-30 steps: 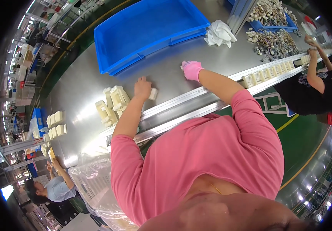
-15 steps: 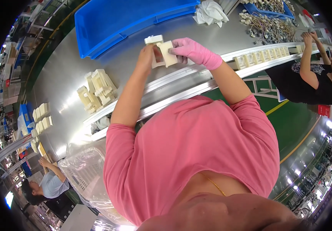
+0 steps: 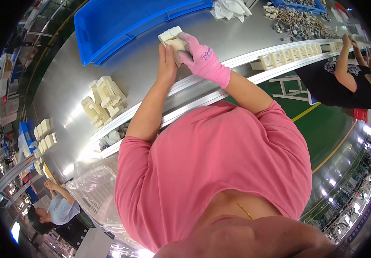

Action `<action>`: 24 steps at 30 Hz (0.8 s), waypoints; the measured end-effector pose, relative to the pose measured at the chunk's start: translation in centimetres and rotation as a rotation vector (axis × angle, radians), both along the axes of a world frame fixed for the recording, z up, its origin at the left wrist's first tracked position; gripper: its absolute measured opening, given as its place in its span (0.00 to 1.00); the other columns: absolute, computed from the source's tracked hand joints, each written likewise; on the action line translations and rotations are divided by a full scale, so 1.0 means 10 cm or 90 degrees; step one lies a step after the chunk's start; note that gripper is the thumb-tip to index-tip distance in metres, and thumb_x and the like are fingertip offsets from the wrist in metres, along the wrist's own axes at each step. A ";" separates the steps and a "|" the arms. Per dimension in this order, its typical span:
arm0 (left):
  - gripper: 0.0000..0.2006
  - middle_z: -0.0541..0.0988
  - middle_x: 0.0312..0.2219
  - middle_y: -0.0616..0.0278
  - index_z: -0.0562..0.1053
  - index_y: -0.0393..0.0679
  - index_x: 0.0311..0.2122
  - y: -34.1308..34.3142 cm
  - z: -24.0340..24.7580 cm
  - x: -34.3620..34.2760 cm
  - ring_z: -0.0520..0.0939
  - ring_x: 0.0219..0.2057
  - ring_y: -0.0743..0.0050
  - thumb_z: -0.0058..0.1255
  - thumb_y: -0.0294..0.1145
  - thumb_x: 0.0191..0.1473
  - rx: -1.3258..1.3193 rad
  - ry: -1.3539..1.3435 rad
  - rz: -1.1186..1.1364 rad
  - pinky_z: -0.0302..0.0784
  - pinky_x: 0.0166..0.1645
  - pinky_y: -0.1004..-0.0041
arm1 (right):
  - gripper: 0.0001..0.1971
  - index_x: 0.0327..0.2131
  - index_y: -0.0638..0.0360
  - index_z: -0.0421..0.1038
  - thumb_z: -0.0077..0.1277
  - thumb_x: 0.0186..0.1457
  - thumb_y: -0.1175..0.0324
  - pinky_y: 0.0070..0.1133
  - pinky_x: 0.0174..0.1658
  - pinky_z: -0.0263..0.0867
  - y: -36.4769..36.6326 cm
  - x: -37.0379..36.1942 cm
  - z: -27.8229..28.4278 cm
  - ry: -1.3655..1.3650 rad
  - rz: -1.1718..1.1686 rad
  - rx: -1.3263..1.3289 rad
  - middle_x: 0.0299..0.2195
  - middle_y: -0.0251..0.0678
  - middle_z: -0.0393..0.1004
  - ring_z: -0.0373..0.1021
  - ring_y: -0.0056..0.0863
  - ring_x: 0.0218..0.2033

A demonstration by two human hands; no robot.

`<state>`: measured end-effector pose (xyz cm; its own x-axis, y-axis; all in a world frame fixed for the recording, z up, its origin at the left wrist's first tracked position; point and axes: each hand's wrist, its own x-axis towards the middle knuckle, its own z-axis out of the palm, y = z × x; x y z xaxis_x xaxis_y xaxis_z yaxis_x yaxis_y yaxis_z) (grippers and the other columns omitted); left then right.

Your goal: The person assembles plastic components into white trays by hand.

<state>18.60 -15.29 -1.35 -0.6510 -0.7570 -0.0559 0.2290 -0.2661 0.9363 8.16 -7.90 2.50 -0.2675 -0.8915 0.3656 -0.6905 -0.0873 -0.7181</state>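
Observation:
Between my two hands, above the metal table, is a cream-white plastic housing (image 3: pixel 171 35). My bare left hand (image 3: pixel 167 64) grips its near left side. My right hand (image 3: pixel 199 58), in a pink glove with grey fingertips, is closed on its right side, thumb and fingers on the cream part. The two cream pieces sit together, one inside or against the other; my fingers hide the exact fit. To the left on the table stands a group of similar cream plastic housings (image 3: pixel 108 95).
Beyond my hands lies a large blue tray (image 3: pixel 86 47). A crumpled white cloth or bag (image 3: pixel 230 9) sits right of it. Wired parts (image 3: pixel 299 25) are heaped at far right, near a row of cream housings (image 3: pixel 291 56). Co-workers sit at both sides. A plastic-wrapped basket (image 3: pixel 95 193) stands at lower left.
The flat cream piece in my right hand, earlier held apart beside the housing, is now brought against it. Both hands have moved slightly farther away, and my right hand has shifted left.

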 end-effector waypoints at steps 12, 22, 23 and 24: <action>0.22 0.67 0.42 0.61 0.55 0.46 0.51 -0.02 0.01 0.04 0.70 0.43 0.69 0.33 0.48 0.56 0.137 -0.009 -0.080 0.67 0.47 0.70 | 0.21 0.48 0.59 0.58 0.45 0.48 0.71 0.20 0.27 0.62 0.04 -0.07 0.32 -0.155 0.161 0.094 0.22 0.36 0.68 0.66 0.27 0.22; 0.16 0.74 0.30 0.54 0.64 0.34 0.39 -0.03 0.50 0.20 0.76 0.34 0.64 0.45 0.36 0.50 0.173 -0.121 -0.487 0.75 0.30 0.66 | 0.21 0.43 0.60 0.64 0.48 0.41 0.67 0.22 0.40 0.58 0.09 -0.40 0.38 -0.119 0.287 -0.144 0.38 0.40 0.64 0.61 0.28 0.39; 0.16 0.74 0.30 0.54 0.64 0.34 0.39 -0.03 0.58 0.24 0.76 0.34 0.64 0.45 0.36 0.50 0.172 -0.125 -0.478 0.75 0.30 0.66 | 0.21 0.43 0.60 0.64 0.48 0.41 0.67 0.22 0.40 0.58 0.14 -0.39 0.45 -0.123 0.295 -0.147 0.38 0.40 0.64 0.61 0.28 0.39; 0.17 0.74 0.29 0.55 0.65 0.33 0.40 -0.02 0.65 0.26 0.77 0.34 0.65 0.44 0.37 0.51 0.103 -0.164 -0.545 0.74 0.33 0.68 | 0.20 0.41 0.61 0.65 0.49 0.41 0.65 0.22 0.39 0.59 0.22 -0.37 0.55 -0.213 0.345 0.020 0.37 0.40 0.65 0.62 0.30 0.38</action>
<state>21.22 -15.48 5.12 -0.9399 0.0101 -0.3413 -0.3192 -0.3810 0.8677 4.51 -5.73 8.01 0.1292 -0.9415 0.3113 -0.2931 -0.3361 -0.8951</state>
